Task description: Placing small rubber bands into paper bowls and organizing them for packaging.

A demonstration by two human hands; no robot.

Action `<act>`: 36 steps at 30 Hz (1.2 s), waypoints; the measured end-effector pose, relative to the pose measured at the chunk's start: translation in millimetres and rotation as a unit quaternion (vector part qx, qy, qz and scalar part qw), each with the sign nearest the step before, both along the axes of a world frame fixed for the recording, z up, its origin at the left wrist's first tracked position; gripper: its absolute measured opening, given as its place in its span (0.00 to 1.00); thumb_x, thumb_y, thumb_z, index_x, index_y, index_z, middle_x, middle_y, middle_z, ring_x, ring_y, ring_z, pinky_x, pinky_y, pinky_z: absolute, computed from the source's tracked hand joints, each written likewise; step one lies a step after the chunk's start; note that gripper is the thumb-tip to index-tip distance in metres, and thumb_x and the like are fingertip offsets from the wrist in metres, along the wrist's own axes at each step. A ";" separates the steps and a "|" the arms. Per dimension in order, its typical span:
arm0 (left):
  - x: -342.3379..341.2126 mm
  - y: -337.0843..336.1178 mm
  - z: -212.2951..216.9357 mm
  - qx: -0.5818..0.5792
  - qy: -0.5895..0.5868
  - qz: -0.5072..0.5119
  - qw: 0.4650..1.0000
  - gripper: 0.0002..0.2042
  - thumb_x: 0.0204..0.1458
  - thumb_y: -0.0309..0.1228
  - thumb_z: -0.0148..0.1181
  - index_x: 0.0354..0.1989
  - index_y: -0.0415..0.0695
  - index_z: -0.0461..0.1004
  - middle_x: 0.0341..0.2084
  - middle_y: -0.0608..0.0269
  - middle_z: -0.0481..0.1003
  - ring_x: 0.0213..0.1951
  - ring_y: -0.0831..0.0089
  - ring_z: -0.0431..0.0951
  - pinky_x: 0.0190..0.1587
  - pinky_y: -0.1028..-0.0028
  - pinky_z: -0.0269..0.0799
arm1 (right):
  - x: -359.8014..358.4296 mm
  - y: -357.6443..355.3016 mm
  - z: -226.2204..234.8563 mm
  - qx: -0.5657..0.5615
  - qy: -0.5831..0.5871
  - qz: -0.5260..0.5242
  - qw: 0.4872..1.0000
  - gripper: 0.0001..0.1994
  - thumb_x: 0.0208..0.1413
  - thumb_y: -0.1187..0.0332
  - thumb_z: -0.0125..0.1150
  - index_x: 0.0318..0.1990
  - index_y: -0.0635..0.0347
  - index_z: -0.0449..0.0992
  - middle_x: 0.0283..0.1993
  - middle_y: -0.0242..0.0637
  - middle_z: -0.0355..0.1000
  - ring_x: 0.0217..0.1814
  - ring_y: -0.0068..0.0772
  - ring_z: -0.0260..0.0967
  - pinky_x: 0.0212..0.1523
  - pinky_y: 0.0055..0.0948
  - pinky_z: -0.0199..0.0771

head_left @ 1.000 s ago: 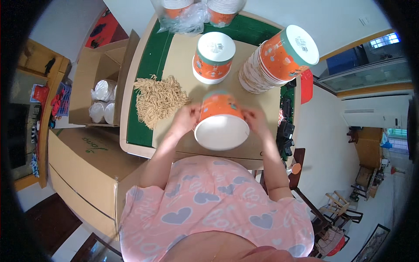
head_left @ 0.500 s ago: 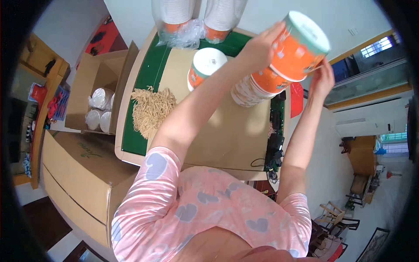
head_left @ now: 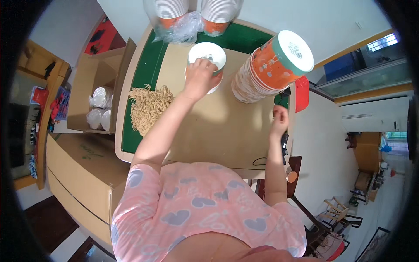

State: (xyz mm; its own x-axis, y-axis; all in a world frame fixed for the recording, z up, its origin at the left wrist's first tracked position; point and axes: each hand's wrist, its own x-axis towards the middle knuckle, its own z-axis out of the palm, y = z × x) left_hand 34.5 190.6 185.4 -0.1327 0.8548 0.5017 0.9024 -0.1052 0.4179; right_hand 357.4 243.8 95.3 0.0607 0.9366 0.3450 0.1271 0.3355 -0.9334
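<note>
Across a green-topped table (head_left: 143,72), a person in a pink heart-print top reaches forward with the left hand (head_left: 200,78), its fingers bent over the white base of an upturned orange paper tub (head_left: 214,50) standing near the middle of the far half; the pictures cannot tell whether the hand is clamped on it or merely touching. The right hand (head_left: 279,122), fingers loosely curled and somewhat apart with nothing visible in them, hovers by the table's right edge. Just beyond that hand, a tilted stack of tubs (head_left: 266,70), also base up, stands toward the far right corner. Between the forearms, a wide stretch of brown board (head_left: 222,126) offers room from the near edge to the tub. A tangle of beige strands (head_left: 149,107) borders that space on the left, close to the left forearm, while a black cable (head_left: 259,162) loops near the front edge. Two plastic-wrapped stacks, left (head_left: 171,9) and right (head_left: 216,17), line the far edge; an open carton (head_left: 80,100) sits beside the left one.
</note>
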 end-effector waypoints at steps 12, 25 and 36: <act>-28.4 20.1 -7.4 -0.109 0.105 -0.067 0.986 0.05 0.36 0.23 0.58 0.25 0.43 0.71 0.26 0.57 0.73 0.36 0.57 0.72 0.39 0.61 0.66 | -155.2 -36.8 -66.4 0.077 -0.517 0.222 0.823 0.27 0.51 0.74 0.45 0.60 0.42 0.61 0.55 0.38 0.62 0.59 0.41 0.58 0.57 0.45 0.58; -26.1 20.7 -5.0 -0.139 0.039 -0.079 0.986 0.04 0.40 0.20 0.52 0.25 0.41 0.72 0.27 0.53 0.74 0.37 0.55 0.74 0.40 0.60 0.70 | -164.9 -44.2 -64.6 0.115 -0.582 0.189 0.783 0.24 0.55 0.70 0.42 0.61 0.44 0.60 0.54 0.37 0.63 0.56 0.38 0.60 0.52 0.44 0.60; -30.2 20.4 6.3 -0.140 0.032 -0.083 0.986 0.03 0.40 0.20 0.52 0.24 0.40 0.72 0.27 0.52 0.74 0.36 0.54 0.74 0.40 0.60 0.70 | -172.5 -41.1 -52.9 0.111 -0.584 0.205 0.777 0.21 0.54 0.69 0.43 0.58 0.46 0.64 0.48 0.36 0.66 0.52 0.36 0.64 0.47 0.44 0.63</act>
State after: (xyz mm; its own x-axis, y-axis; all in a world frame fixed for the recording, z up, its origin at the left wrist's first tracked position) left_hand 4.4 211.0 191.7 0.0454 0.9681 0.2463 0.9075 -0.1431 0.3949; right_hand 184.9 202.7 42.4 -0.7032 0.7044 0.0967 0.6850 0.7076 -0.1736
